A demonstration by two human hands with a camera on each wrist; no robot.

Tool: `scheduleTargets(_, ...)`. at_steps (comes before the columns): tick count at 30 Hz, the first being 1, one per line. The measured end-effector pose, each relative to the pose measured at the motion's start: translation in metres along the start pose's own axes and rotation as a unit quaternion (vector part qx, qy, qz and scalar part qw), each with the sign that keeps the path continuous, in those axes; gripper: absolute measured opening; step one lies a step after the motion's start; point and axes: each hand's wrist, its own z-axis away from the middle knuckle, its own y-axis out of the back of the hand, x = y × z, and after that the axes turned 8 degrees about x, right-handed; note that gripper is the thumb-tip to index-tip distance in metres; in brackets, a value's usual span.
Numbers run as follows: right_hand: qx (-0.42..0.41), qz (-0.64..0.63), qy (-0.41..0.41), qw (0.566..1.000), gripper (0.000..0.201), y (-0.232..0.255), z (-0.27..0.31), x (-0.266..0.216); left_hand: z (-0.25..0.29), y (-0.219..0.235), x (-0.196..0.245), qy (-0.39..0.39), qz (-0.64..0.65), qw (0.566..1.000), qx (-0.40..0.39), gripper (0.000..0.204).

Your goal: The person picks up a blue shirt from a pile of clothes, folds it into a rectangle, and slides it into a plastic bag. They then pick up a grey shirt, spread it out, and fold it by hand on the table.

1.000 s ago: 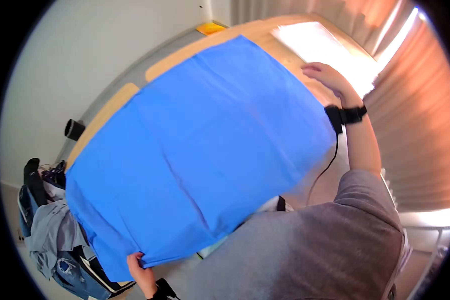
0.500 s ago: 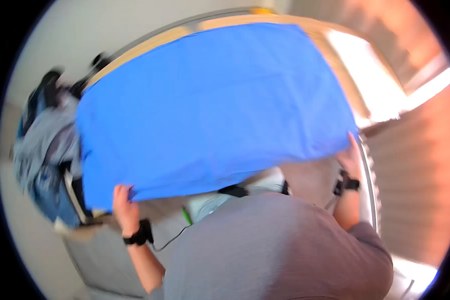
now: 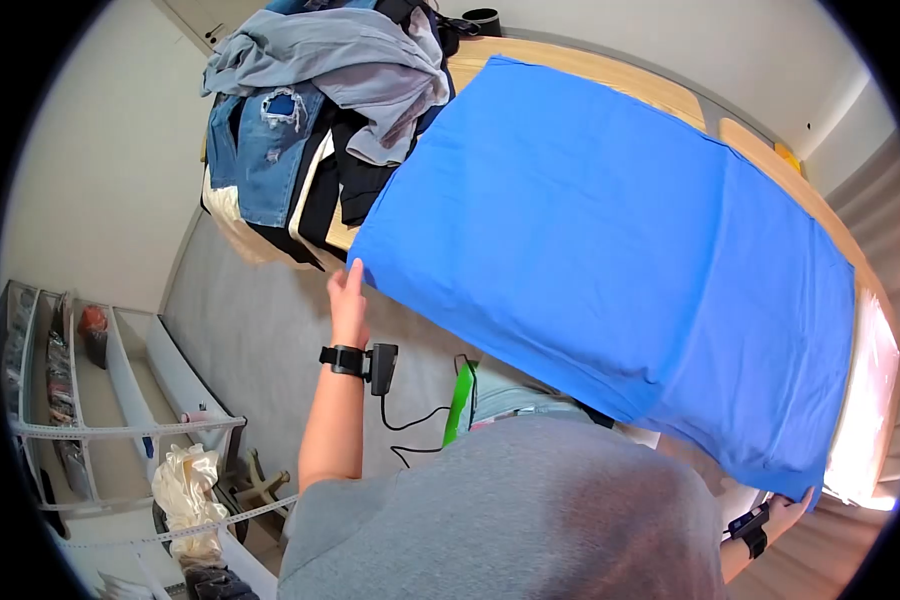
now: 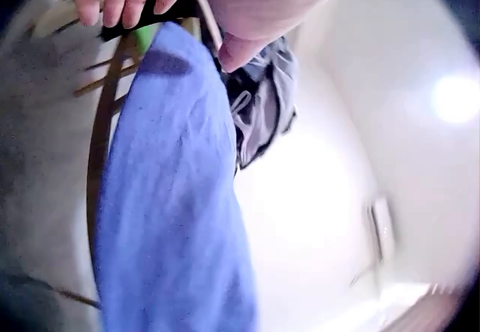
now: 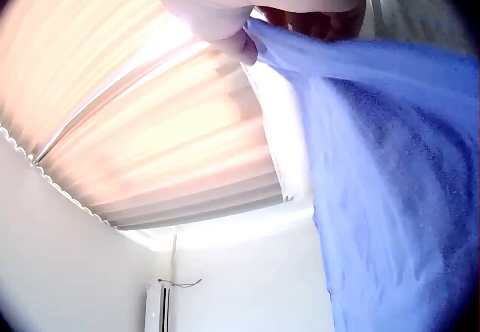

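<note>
A large blue cloth [image 3: 610,230] lies spread over the wooden table, with a few creases running across it. At its near left corner is my left hand [image 3: 348,305], fingers loosely extended; in the left wrist view the fingers [image 4: 135,6] and thumb stand apart above the cloth's edge [image 4: 176,122]. My right hand [image 3: 792,512] holds the near right corner. The right wrist view shows that corner of the cloth [image 5: 375,159] pinched between the thumb [image 5: 244,47] and curled fingers, the edge draping down from them.
A pile of clothes, with ripped jeans [image 3: 275,150] and a grey garment [image 3: 340,70], sits at the table's left end. White shelving [image 3: 120,430] stands at lower left. Bright white sheets [image 3: 865,400] lie at the right end, near the curtain [image 3: 850,560]. A cable runs from the left wrist camera.
The head view has swung left, bringing the shelving into sight. My right hand, earlier off the cloth, now grips its near right corner. The left hand's fingers have loosened at the left corner.
</note>
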Motion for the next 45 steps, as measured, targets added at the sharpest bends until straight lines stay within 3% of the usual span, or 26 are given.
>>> scheduleTargets(1, 0.030, -0.064, 0.104, 0.992, 0.057, -0.007, 0.006, 0.004, -0.011, 0.003, -0.011, 0.170, 0.146, 0.966, -0.131, 0.044)
scheduleTargets(2, 0.034, -0.061, 0.101, 0.992, 0.057, -0.011, 0.008, 0.006, -0.018, 0.004, -0.024, 0.329, 0.279, 0.865, -0.255, 0.047)
scheduleTargets(3, 0.019, -0.155, 0.038, 0.987, 0.055, -0.017, 0.016, -0.008, 0.005, 0.002, 0.014, 0.344, 0.310, 0.850, -0.252, 0.045)
scheduleTargets(4, 0.008, -0.245, -0.026, 0.969, 0.053, -0.015, 0.022, -0.012, 0.005, 0.001, 0.008, 0.344, 0.307, 0.848, -0.262, 0.045)
scheduleTargets(5, -0.041, -0.160, -0.052, 0.985, 0.050, -0.008, 0.013, 0.007, 0.001, 0.000, -0.003, 0.317, 0.311, 0.850, -0.283, 0.047)
scheduleTargets(6, -0.063, -0.035, -0.002, 0.997, 0.050, 0.003, 0.025, -0.008, -0.002, -0.001, -0.011, 0.292, 0.316, 0.849, -0.308, 0.048)
scheduleTargets(8, -0.029, 0.082, 0.121, 0.989, 0.043, 0.020, 0.038, -0.052, -0.008, 0.001, -0.016, 0.214, 0.292, 0.894, -0.265, 0.042)
scheduleTargets(9, -0.001, -0.218, -0.133, 0.967, 0.042, 0.023, 0.031, -0.078, 0.000, 0.000, 0.004, 0.176, 0.273, 0.919, -0.224, 0.037)
scheduleTargets(10, 0.028, -0.495, -0.351, 0.794, 0.043, 0.023, 0.020, -0.104, 0.009, 0.001, 0.036, 0.136, 0.256, 0.940, -0.179, 0.032)
scheduleTargets(12, 0.012, -0.481, -0.300, 0.824, 0.045, 0.035, 0.006, -0.146, 0.017, -0.005, 0.089, 0.070, 0.262, 0.946, -0.179, 0.031)
scheduleTargets(14, -0.087, -0.531, -0.239, 0.809, 0.042, 0.037, -0.003, -0.202, 0.030, -0.020, 0.145, -0.009, 0.272, 0.928, -0.254, 0.029)
scheduleTargets(15, -0.076, -0.558, -0.226, 0.795, 0.039, 0.044, 0.029, -0.254, 0.049, -0.029, 0.180, -0.021, 0.281, 0.922, -0.267, 0.025)
scheduleTargets(16, -0.143, -0.523, -0.140, 0.828, 0.037, 0.033, 0.016, -0.293, 0.070, -0.044, 0.206, -0.033, 0.291, 0.915, -0.278, 0.023)
scheduleTargets(18, -0.201, -0.570, -0.086, 0.792, 0.030, 0.012, 0.043, -0.370, 0.083, -0.077, 0.226, -0.125, 0.231, 0.907, -0.330, 0.024)
scheduleTargets(20, -0.142, -0.528, -0.006, 0.837, 0.029, -0.017, 0.079, -0.427, 0.133, -0.096, 0.258, -0.165, 0.205, 0.886, -0.383, 0.029)
scheduleTargets(21, -0.154, -0.386, 0.098, 0.904, 0.039, -0.036, 0.085, -0.435, 0.149, -0.113, 0.258, -0.194, 0.208, 0.868, -0.407, 0.029)
scheduleTargets(22, -0.108, -0.320, 0.157, 0.928, 0.046, -0.056, 0.103, -0.451, 0.164, -0.129, 0.254, -0.222, 0.211, 0.848, -0.432, 0.030)
scheduleTargets(23, -0.160, -0.278, 0.159, 0.934, 0.047, -0.035, 0.140, -0.483, 0.181, -0.134, 0.258, -0.260, 0.191, 0.840, -0.437, 0.033)
scheduleTargets(26, -0.241, -0.298, 0.226, 0.895, 0.041, -0.069, 0.177, -0.498, 0.217, -0.150, 0.249, -0.310, 0.176, 0.818, -0.451, 0.036)
scheduleTargets(30, -0.336, -0.326, 0.175, 0.866, 0.027, -0.111, 0.197, -0.479, 0.223, -0.164, 0.220, -0.266, 0.118, 0.828, -0.480, 0.033)
scheduleTargets(32, -0.250, -0.329, 0.289, 0.863, 0.025, -0.119, 0.202, -0.473, 0.222, -0.165, 0.214, -0.265, 0.109, 0.830, -0.479, 0.032)
scheduleTargets(33, -0.253, -0.328, 0.287, 0.864, 0.025, -0.120, 0.204, -0.471, 0.222, -0.165, 0.212, -0.253, 0.120, 0.833, -0.477, 0.033)
scheduleTargets(35, -0.156, -0.307, 0.376, 0.860, 0.037, -0.120, 0.206, -0.468, 0.222, -0.166, 0.209, -0.240, 0.130, 0.837, -0.475, 0.033)
scheduleTargets(41, -0.130, -0.224, 0.460, 0.849, 0.051, -0.115, 0.210, -0.469, 0.222, -0.171, 0.209, -0.234, 0.144, 0.831, -0.485, 0.031)
scheduleTargets(43, -0.131, -0.211, 0.464, 0.851, 0.051, -0.114, 0.210, -0.470, 0.225, -0.165, 0.214, -0.293, 0.131, 0.826, -0.463, 0.025)
scheduleTargets(45, -0.131, -0.198, 0.466, 0.852, 0.052, -0.114, 0.211, -0.470, 0.226, -0.164, 0.214, -0.293, 0.139, 0.824, -0.465, 0.023)
